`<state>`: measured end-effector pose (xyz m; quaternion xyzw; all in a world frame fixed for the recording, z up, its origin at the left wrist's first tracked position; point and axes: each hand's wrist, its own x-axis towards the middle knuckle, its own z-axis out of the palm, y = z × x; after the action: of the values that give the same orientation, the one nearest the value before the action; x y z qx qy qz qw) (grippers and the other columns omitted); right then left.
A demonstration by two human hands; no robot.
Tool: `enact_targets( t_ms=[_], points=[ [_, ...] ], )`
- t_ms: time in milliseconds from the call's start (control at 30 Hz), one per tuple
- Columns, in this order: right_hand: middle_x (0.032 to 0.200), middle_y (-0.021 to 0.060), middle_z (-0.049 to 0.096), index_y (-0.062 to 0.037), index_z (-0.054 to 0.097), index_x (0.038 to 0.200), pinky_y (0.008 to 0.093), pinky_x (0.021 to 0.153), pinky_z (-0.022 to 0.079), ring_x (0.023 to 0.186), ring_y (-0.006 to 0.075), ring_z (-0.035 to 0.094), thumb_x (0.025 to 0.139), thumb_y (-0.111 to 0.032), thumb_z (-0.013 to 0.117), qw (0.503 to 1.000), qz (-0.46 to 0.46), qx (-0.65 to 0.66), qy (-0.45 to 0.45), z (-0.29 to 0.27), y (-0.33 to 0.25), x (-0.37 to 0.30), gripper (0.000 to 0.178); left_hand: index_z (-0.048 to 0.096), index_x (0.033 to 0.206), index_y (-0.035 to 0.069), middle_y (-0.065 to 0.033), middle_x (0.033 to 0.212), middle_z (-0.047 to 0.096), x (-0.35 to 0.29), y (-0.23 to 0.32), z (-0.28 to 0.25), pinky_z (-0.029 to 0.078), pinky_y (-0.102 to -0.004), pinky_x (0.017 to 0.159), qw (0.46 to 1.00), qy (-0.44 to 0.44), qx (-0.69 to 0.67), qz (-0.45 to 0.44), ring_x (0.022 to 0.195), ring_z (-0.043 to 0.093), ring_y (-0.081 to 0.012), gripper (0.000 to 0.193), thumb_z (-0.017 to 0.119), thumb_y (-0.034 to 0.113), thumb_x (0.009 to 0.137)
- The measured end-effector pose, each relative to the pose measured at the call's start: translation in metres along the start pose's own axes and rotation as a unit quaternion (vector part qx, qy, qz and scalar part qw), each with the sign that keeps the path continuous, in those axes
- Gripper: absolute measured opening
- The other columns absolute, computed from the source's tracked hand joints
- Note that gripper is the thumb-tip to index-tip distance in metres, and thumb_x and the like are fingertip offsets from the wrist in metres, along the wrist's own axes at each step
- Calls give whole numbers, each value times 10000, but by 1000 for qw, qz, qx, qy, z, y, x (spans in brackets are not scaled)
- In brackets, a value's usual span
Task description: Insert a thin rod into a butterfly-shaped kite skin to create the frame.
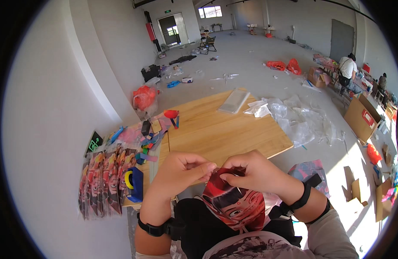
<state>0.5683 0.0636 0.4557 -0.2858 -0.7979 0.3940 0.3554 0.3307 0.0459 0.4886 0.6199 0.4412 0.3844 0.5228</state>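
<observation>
Both of my hands meet at the top edge of a red printed bag (233,203) with a cartoon face on it, held in front of my chest. My left hand (181,170) pinches the bag's upper left corner with its fingertips. My right hand (255,170) grips the upper right edge, fingers curled over it. Black straps sit on both wrists. The bag's lower part rests against my lap.
A wooden table (220,129) lies ahead with a clear plastic sleeve (234,100) at its far edge. At its left are a row of printed bags (105,181), a blue tape dispenser (134,183) and coloured clutter (149,138). Crumpled plastic (300,121) and cardboard boxes (361,118) lie to the right, where a person (346,69) works.
</observation>
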Motion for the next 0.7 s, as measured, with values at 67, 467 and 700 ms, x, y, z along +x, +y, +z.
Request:
enact_targets(
  t_ms=[67,467,700],
  points=[
    [745,34,713,5,723,936,239,585,486,641,48,607,902,-68,742,1000,3,5,3,-1,1,0,82,747,938,-58,-72,806,734,1,0,1,556,-248,702,1000,1,12,2,742,693,-113,169,755,110,933],
    [732,78,709,-33,742,952,298,604,498,620,142,635,906,-173,747,1000,19,9,-3,1,5,-1,147,763,935,-48,-64,840,738,-1,4,2,517,-215,676,993,-5,102,62,764,695,-91,105,756,53,910],
    [759,50,718,-19,743,975,263,602,489,643,93,626,908,-127,738,999,29,14,-21,0,4,0,128,761,921,-44,-59,831,724,-4,5,6,508,-212,643,982,34,161,89,736,679,-85,93,790,27,868]
  ],
)
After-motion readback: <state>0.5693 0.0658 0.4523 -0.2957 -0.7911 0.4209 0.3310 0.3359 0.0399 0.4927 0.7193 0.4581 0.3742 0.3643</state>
